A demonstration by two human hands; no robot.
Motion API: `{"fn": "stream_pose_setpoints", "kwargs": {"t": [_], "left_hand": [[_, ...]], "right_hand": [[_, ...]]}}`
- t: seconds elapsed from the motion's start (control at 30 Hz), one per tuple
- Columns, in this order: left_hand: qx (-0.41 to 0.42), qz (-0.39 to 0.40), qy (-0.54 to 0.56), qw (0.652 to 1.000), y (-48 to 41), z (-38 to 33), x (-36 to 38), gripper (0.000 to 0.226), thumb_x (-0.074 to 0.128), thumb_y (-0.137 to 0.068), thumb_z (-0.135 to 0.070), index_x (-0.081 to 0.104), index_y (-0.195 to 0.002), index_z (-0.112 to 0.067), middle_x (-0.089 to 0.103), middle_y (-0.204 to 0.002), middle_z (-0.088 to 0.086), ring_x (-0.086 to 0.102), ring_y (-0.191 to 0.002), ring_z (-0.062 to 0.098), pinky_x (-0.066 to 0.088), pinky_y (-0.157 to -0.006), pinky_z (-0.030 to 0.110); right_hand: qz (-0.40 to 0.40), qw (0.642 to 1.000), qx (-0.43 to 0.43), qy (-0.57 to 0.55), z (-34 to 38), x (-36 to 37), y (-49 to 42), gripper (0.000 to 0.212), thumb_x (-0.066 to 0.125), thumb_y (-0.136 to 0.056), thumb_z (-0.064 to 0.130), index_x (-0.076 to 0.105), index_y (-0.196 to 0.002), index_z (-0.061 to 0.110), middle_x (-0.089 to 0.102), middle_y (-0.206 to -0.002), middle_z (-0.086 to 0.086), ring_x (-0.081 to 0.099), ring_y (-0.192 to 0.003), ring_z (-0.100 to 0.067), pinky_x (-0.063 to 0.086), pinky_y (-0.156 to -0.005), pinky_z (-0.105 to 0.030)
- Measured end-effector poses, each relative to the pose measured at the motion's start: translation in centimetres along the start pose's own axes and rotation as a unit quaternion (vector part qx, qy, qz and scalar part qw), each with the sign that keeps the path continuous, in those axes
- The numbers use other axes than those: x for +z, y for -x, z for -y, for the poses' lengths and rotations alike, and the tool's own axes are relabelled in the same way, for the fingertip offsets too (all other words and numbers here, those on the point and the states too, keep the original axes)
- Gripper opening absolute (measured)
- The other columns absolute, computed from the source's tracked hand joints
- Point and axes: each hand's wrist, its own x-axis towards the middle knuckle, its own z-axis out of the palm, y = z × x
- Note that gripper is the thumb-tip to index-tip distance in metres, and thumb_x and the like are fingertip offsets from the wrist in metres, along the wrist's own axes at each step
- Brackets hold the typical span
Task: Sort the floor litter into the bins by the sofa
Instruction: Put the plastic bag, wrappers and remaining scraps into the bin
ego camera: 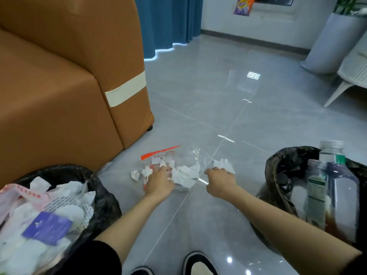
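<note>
Litter lies on the grey floor ahead of me: a clear plastic bag with an orange strip (174, 155), crumpled white tissues (185, 175) on it, a small tissue ball (135, 174) to its left and another crumpled tissue (223, 164) to its right. My left hand (158, 181) reaches down with its fingers curled into the tissues on the bag. My right hand (220, 181) curls its fingers over the right tissue. A black-lined bin (105, 197) at lower left holds paper and wrappers. A second black-lined bin (278, 165) at right holds plastic bottles.
A brown sofa (59, 86) stands at the left, close behind the left bin. A blue curtain (168, 22) hangs behind it. A white chair (349, 76) and a pale planter (329, 42) stand at far right. My shoes (198, 263) are at the bottom edge.
</note>
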Motion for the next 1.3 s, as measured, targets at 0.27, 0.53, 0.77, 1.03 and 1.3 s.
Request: {"fn": "stream_pose_setpoints", "kwargs": {"t": [0.27, 0.53, 0.77, 1.03, 1.3], "left_hand": [[-0.034, 0.017, -0.011, 0.999, -2.2, 4.5, 4.1, 0.058, 0.047, -0.088, -0.009, 0.032, -0.143, -0.019, 0.036, -0.145, 0.008, 0.029, -0.137, 0.028, 0.029, -0.109, 0.034], [0.014, 0.019, 0.005, 1.0, -2.6, 7.2, 6.1, 0.065, 0.051, -0.087, -0.006, 0.026, -0.146, -0.015, 0.031, -0.149, 0.005, 0.023, -0.141, 0.022, 0.019, -0.116, 0.034], [0.021, 0.014, 0.028, 0.999, -2.3, 7.6, 6.0, 0.068, 0.046, -0.084, 0.002, 0.026, -0.146, -0.017, 0.031, -0.149, 0.003, 0.026, -0.139, 0.022, 0.022, -0.113, 0.029], [0.011, 0.006, 0.067, 0.998, -1.0, 7.9, 5.7, 0.065, 0.043, -0.083, 0.007, 0.032, -0.144, -0.014, 0.033, -0.148, 0.006, 0.028, -0.138, 0.022, 0.022, -0.11, 0.025], [0.04, -0.047, 0.209, 0.976, 1.1, 5.6, 2.5, 0.061, 0.058, -0.088, -0.008, 0.034, -0.142, -0.023, 0.038, -0.126, -0.017, 0.037, -0.121, 0.001, 0.025, -0.094, 0.006]], "right_hand": [[0.032, 0.989, -0.032, -0.138, 3.2, 5.9, -5.5, 0.055, 0.048, -0.092, 0.018, 0.03, -0.145, 0.018, 0.031, -0.149, -0.005, 0.031, -0.135, -0.027, 0.033, -0.108, -0.039], [-0.017, 0.982, -0.073, -0.173, 5.6, 8.7, -9.1, 0.054, 0.038, -0.099, 0.026, 0.019, -0.149, 0.018, 0.01, -0.158, -0.008, 0.018, -0.144, -0.027, 0.025, -0.113, -0.039], [0.004, 0.986, -0.035, -0.165, 5.9, 9.9, -10.7, 0.066, 0.049, -0.095, 0.032, 0.016, -0.149, 0.013, 0.028, -0.146, -0.014, 0.03, -0.131, -0.035, 0.031, -0.104, -0.04], [-0.04, 0.977, -0.005, -0.208, 4.5, 12.1, -8.9, 0.033, 0.051, -0.091, 0.016, 0.051, -0.124, 0.011, 0.05, -0.124, -0.012, 0.048, -0.114, -0.032, 0.041, -0.085, -0.034], [-0.137, 0.869, -0.043, -0.473, 6.0, 8.4, -4.1, 0.028, 0.073, -0.079, 0.019, 0.053, -0.098, 0.016, 0.062, -0.087, 0.004, 0.058, -0.071, -0.008, 0.047, -0.061, -0.019]]}}
